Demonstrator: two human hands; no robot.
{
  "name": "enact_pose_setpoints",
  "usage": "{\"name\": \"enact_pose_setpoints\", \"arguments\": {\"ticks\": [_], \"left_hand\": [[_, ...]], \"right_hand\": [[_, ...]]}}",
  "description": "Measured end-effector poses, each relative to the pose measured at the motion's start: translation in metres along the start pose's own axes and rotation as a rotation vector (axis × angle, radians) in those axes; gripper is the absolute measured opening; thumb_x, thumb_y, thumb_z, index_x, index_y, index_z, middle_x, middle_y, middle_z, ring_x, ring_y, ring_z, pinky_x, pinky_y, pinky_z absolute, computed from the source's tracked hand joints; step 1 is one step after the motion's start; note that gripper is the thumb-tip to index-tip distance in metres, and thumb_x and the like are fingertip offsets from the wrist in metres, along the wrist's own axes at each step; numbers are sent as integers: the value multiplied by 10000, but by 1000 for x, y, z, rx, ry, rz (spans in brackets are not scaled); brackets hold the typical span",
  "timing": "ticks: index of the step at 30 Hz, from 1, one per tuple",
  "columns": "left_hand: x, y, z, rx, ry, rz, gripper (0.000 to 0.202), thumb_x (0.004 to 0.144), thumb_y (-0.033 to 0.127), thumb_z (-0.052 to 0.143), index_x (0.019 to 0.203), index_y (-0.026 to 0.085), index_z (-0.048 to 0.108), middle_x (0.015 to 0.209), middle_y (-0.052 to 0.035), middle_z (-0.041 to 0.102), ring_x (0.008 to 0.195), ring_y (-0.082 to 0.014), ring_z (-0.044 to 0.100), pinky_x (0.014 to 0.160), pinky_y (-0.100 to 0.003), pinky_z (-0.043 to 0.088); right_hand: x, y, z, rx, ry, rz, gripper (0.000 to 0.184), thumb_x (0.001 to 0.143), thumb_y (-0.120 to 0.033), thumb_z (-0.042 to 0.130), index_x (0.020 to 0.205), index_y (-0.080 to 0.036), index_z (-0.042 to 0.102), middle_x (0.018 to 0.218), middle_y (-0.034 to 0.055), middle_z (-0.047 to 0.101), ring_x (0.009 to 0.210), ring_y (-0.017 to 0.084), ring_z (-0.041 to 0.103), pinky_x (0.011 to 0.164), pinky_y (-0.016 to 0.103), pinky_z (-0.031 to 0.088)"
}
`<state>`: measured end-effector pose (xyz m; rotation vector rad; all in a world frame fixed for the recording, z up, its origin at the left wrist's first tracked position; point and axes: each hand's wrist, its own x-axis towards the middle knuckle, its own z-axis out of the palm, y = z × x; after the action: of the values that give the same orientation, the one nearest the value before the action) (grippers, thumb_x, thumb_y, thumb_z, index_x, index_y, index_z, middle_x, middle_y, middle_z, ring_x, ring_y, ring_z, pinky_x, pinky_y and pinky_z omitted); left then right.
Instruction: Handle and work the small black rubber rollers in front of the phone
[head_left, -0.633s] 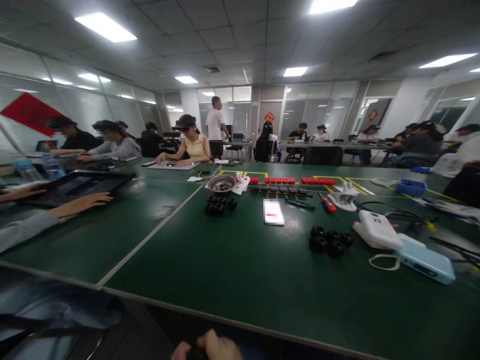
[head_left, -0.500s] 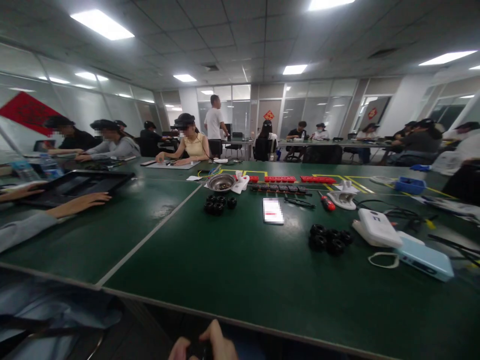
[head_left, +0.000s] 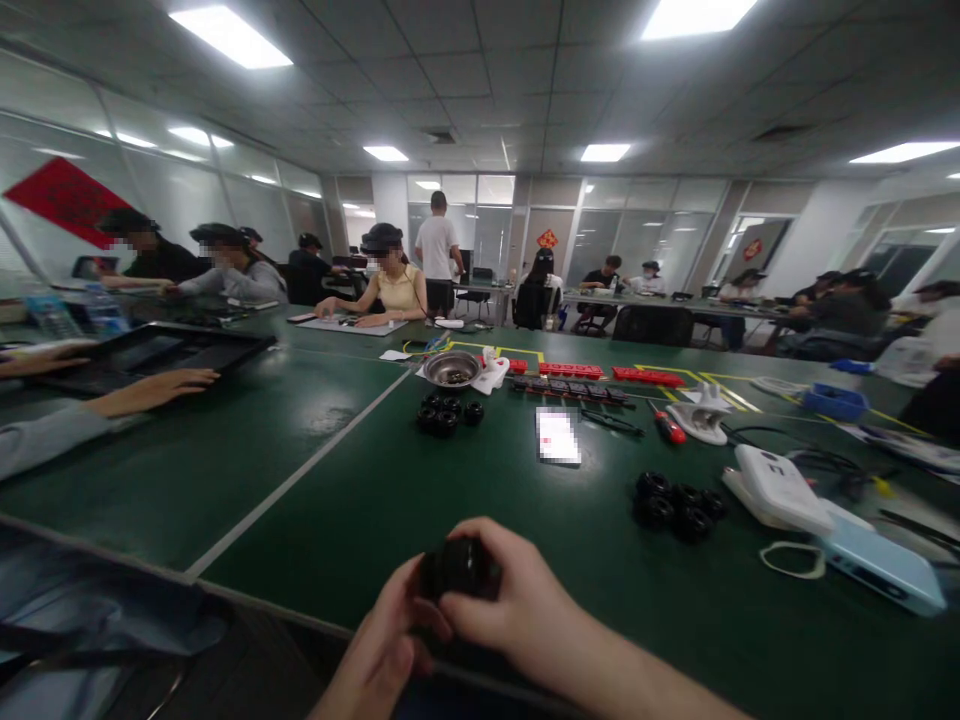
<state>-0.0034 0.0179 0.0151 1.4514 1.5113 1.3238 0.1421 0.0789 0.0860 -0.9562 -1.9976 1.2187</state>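
Note:
My left hand point(head_left: 386, 640) and my right hand point(head_left: 517, 605) meet over the near edge of the green table point(head_left: 525, 580). Both are closed round one small black wheel point(head_left: 456, 568), the fingers pinching it from either side. Further out lie a cluster of black wheels point(head_left: 448, 413) on the left and a second cluster of black wheels point(head_left: 677, 502) on the right. A phone point(head_left: 558, 437) lies flat between them.
A metal bowl point(head_left: 450, 369), red parts point(head_left: 576, 370), a red-handled screwdriver point(head_left: 669, 428), white devices point(head_left: 780, 485) and a pale blue box point(head_left: 885, 570) sit beyond. Another person's hand point(head_left: 161, 385) rests by a black tray point(head_left: 165, 350) at left. Other people sit at far tables.
My hands have risen from below the table edge into view, holding the black wheel. The view has tilted down slightly.

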Motion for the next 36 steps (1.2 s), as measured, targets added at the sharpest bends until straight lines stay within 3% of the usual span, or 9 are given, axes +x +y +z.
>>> {"name": "enact_pose_setpoints", "arguments": {"ticks": [4,8,12,17,22,27,32,36], "left_hand": [[38,7,-13,253,-17,100,467,805,481,391,1152,184,490,1091,-117,582,970,-230,563,794,-357,494],[55,-4,-15,577,20,118,397,805,411,428,1114,189,539,1191,-105,532,1116,-261,475,921,-447,408],[56,-12,-14,739,-80,197,404,799,418,440,1134,218,546,1213,-101,531,1116,-280,481,900,-467,427],[60,-14,-19,799,-182,261,397,805,425,434,1133,235,549,1186,-84,564,1072,-268,529,883,-445,455],[62,-21,-22,844,-199,318,388,803,443,438,1121,252,553,1150,-59,594,1059,-248,545,892,-430,457],[62,-20,-22,917,-123,461,357,780,418,483,1071,233,577,1070,-58,641,971,-225,603,824,-403,511],[60,-18,-23,967,-93,513,334,789,402,476,1066,236,561,1030,-34,661,932,-215,624,788,-401,534],[59,-20,-22,963,-90,474,329,801,402,451,1071,245,556,1038,-18,658,957,-221,612,800,-406,529]], "right_hand": [[64,13,-43,-349,191,-3,298,652,-242,591,934,-180,519,848,3,565,756,147,543,647,234,434],[127,41,-67,-481,249,83,420,669,-243,595,1050,-146,447,877,54,582,730,153,565,613,240,439],[168,63,-71,-616,270,120,404,686,-276,603,1044,-141,474,885,78,586,763,184,576,621,260,433],[190,72,-58,-787,241,96,346,717,-293,598,1041,-190,536,954,73,573,850,199,573,698,272,426],[196,75,-41,-945,283,108,452,737,-419,582,1082,-153,461,954,116,580,849,262,579,650,322,440],[185,80,-47,-1029,224,62,521,707,-483,596,1065,-137,440,945,128,588,818,287,587,626,342,448],[133,76,-68,-1038,111,-1,450,769,-430,540,1121,-169,439,1009,94,593,861,237,587,655,298,455],[82,70,-110,-1036,112,58,334,806,-390,479,1080,-201,504,916,65,633,782,214,599,629,281,443]]}}
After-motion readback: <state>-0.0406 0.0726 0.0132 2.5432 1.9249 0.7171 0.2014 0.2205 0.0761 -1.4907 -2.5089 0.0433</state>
